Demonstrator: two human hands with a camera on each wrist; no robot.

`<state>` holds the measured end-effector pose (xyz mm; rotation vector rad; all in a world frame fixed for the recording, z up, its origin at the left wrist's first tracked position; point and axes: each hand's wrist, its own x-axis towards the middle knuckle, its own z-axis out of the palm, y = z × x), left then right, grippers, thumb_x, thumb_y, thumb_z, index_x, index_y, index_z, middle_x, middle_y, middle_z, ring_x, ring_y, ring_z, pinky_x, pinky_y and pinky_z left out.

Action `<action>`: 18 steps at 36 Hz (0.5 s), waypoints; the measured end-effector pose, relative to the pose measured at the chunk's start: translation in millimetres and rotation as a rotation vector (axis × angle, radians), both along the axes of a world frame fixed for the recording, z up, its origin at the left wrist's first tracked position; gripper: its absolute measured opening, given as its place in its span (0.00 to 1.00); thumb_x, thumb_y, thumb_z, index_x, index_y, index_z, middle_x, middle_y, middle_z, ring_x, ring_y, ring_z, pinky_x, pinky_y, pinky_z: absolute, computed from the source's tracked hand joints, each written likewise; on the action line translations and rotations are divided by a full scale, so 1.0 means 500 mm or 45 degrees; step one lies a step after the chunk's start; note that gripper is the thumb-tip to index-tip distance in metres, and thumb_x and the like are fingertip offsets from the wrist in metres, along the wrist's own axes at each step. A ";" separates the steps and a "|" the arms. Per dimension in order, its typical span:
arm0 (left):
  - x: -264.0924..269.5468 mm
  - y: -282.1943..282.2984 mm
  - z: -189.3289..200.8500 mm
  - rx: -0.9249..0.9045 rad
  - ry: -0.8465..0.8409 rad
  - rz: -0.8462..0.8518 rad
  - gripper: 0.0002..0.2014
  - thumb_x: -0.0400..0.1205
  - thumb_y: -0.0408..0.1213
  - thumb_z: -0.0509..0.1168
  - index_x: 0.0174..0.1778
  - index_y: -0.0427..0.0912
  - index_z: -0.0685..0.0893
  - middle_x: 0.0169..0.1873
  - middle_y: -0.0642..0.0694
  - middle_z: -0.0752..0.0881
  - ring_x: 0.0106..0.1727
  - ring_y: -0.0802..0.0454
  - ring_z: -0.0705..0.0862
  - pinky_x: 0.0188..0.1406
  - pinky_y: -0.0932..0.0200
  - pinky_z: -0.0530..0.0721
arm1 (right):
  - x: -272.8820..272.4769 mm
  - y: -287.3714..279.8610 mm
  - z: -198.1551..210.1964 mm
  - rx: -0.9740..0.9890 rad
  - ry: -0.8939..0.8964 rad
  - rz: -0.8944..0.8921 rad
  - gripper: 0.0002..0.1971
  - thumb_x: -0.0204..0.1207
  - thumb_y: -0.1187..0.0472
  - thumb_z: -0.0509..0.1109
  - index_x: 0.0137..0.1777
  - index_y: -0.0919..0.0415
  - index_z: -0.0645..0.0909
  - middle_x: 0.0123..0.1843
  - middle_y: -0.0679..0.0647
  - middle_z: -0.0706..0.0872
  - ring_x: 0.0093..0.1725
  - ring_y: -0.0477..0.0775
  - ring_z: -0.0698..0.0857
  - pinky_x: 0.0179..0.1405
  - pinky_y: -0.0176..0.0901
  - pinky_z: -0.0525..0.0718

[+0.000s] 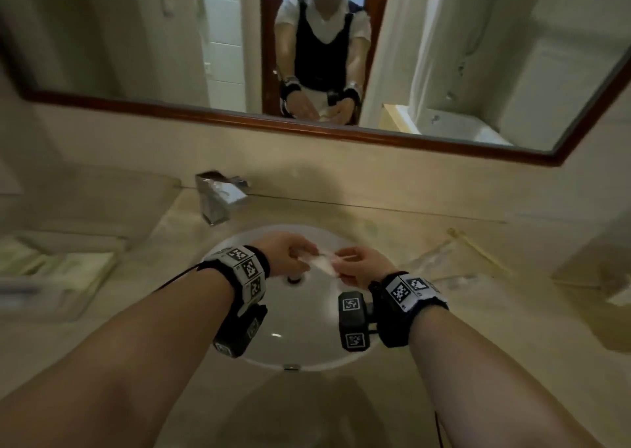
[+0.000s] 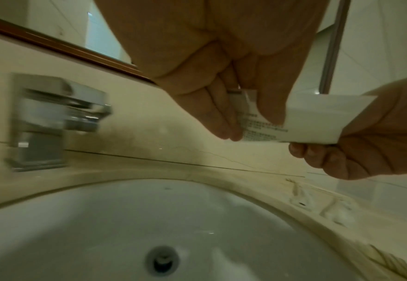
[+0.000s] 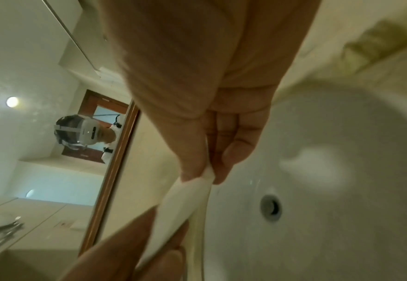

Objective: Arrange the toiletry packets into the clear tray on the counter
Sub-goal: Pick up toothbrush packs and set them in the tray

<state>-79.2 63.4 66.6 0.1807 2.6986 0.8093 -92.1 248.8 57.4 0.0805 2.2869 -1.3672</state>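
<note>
Over the white sink [image 1: 300, 338] my left hand [image 1: 286, 254] and right hand [image 1: 362, 265] each pinch an end of one white toiletry packet [image 2: 317, 121]; next, I judge, carrying it to the clear tray [image 1: 478, 259] right of the sink.

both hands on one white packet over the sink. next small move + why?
Probably let go with the left hand and carry the packet right toward the clear tray. Both hands pinch opposite ends of it above the sink basin, not the counter; the right hand already has a grip on its end, and the tray lies on that side.
</note>
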 end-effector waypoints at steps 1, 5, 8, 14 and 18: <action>0.010 -0.030 0.005 0.021 -0.023 0.033 0.25 0.75 0.43 0.73 0.69 0.53 0.79 0.67 0.50 0.82 0.65 0.51 0.82 0.68 0.55 0.79 | -0.002 -0.031 0.004 0.012 -0.005 0.034 0.19 0.76 0.64 0.72 0.66 0.65 0.77 0.46 0.56 0.84 0.37 0.48 0.82 0.41 0.38 0.84; 0.050 -0.160 0.015 0.132 -0.078 0.200 0.35 0.74 0.46 0.74 0.77 0.50 0.68 0.73 0.51 0.73 0.68 0.49 0.79 0.63 0.58 0.79 | -0.002 -0.160 0.012 0.079 -0.009 0.224 0.23 0.74 0.62 0.74 0.69 0.58 0.76 0.57 0.56 0.86 0.55 0.58 0.88 0.62 0.56 0.86; 0.078 -0.245 0.023 0.195 -0.105 0.344 0.37 0.76 0.48 0.71 0.79 0.51 0.64 0.74 0.47 0.73 0.65 0.48 0.81 0.59 0.58 0.82 | 0.009 -0.251 0.017 0.077 0.008 0.343 0.22 0.75 0.63 0.73 0.69 0.58 0.75 0.49 0.52 0.86 0.49 0.57 0.87 0.62 0.56 0.85; 0.135 -0.378 0.032 -0.001 0.024 0.447 0.36 0.76 0.40 0.72 0.79 0.50 0.64 0.67 0.41 0.80 0.64 0.45 0.82 0.58 0.59 0.79 | 0.037 -0.404 0.027 0.114 0.032 0.530 0.17 0.79 0.59 0.69 0.68 0.58 0.78 0.48 0.51 0.84 0.47 0.50 0.83 0.48 0.37 0.86; 0.173 -0.479 0.026 -0.022 0.054 0.564 0.33 0.75 0.39 0.73 0.75 0.46 0.68 0.59 0.41 0.82 0.56 0.46 0.83 0.51 0.59 0.79 | 0.057 -0.526 0.015 0.160 0.102 0.619 0.15 0.79 0.55 0.69 0.63 0.59 0.80 0.47 0.52 0.83 0.49 0.51 0.82 0.59 0.47 0.85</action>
